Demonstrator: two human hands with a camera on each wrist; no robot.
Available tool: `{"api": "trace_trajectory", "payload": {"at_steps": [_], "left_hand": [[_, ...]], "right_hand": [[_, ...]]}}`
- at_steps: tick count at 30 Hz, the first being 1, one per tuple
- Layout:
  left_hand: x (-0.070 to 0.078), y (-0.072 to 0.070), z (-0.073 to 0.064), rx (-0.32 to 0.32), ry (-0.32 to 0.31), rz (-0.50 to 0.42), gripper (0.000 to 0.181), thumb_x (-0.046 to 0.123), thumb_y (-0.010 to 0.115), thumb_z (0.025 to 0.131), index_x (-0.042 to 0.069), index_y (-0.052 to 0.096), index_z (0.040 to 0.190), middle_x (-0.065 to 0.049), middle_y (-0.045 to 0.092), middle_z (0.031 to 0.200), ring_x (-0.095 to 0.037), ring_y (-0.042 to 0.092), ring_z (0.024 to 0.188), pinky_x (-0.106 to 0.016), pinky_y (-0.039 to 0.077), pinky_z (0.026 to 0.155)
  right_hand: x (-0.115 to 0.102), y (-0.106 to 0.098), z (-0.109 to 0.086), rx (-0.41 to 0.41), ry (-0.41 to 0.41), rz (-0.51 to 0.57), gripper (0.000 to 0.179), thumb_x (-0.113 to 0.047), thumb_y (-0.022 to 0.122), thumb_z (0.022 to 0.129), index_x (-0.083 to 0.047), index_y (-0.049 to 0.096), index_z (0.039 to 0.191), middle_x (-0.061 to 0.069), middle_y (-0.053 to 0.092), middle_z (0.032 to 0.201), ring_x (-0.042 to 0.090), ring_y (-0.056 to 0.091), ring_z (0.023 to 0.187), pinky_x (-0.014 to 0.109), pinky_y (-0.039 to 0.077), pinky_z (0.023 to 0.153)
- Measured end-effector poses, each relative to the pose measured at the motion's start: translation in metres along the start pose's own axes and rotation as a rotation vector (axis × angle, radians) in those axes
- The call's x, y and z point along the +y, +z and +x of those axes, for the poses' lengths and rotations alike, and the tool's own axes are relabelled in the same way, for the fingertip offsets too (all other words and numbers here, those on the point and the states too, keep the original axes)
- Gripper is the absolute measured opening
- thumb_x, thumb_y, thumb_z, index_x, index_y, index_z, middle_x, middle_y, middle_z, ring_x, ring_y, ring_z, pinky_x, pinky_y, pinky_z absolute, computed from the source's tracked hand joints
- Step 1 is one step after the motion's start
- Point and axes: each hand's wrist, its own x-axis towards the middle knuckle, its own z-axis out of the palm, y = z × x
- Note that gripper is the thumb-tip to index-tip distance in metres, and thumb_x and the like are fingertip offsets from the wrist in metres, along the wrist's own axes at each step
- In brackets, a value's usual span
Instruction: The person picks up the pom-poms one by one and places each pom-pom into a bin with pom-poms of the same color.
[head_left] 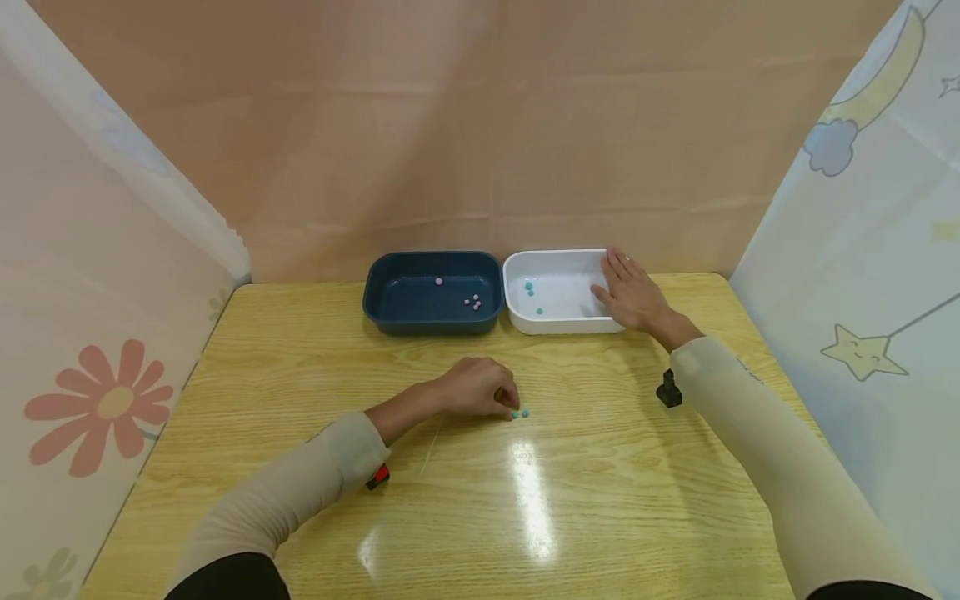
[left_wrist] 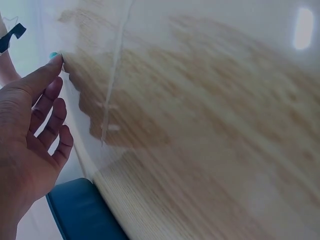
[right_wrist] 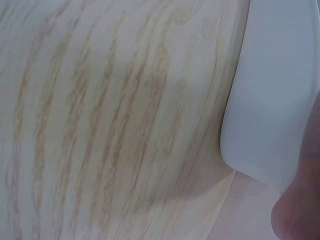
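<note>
On the tabletop my left hand (head_left: pixel 477 387) pinches at a small teal bead (head_left: pixel 515 414) with thumb and index fingertips, while its other fingers curl loosely. A second teal bead (head_left: pixel 526 412) lies just to the right. In the left wrist view, a teal bead (left_wrist: pixel 53 55) shows at the fingertips, partly hidden by them. My right hand (head_left: pixel 634 295) rests on the right end of a white bin (head_left: pixel 570 326), fingers extended along its rim and thumb over the inside. Several teal beads (head_left: pixel 528 286) sit in that bin. The right wrist view shows the bin's outer wall (right_wrist: pixel 272 90) beside part of the hand.
Touching or nearly touching the white bin on its left is a dark blue bin (head_left: pixel 431 327) holding several pink beads (head_left: pixel 476 303). Both stand at the back of the wooden table (head_left: pixel 585 500), before a brown backdrop (head_left: pixel 480 167). Patterned sheets flank the table.
</note>
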Motion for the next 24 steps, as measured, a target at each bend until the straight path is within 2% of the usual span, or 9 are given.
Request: {"api": "trace_trajectory", "payload": {"at_steps": [18, 24], "left_hand": [[0.0005, 0.0014, 0.0021, -0.024, 0.005, 0.015, 0.006, 0.032, 0.085, 0.093, 0.026, 0.085, 0.093, 0.018, 0.068, 0.083, 0.004, 0.058, 0.075, -0.018, 0.048, 0.066], [0.0010, 0.0005, 0.0017, -0.028, 0.026, 0.002, 0.008, 0.033, 0.084, 0.094, 0.028, 0.083, 0.089, 0.020, 0.068, 0.084, 0.005, 0.059, 0.075, -0.017, 0.048, 0.067]], "right_hand": [[0.0002, 0.0008, 0.0007, 0.002, -0.005, -0.007, 0.076, -0.041, 0.025, 0.116, 0.013, 0.002, 0.164, 0.028, -0.009, 0.174, 0.043, -0.008, 0.163, 0.054, -0.004, 0.131], [-0.0010, -0.0010, -0.0015, 0.006, -0.008, 0.008, 0.077, -0.041, 0.026, 0.116, 0.013, 0.002, 0.164, 0.028, -0.009, 0.174, 0.043, -0.008, 0.162, 0.055, -0.004, 0.131]]}}
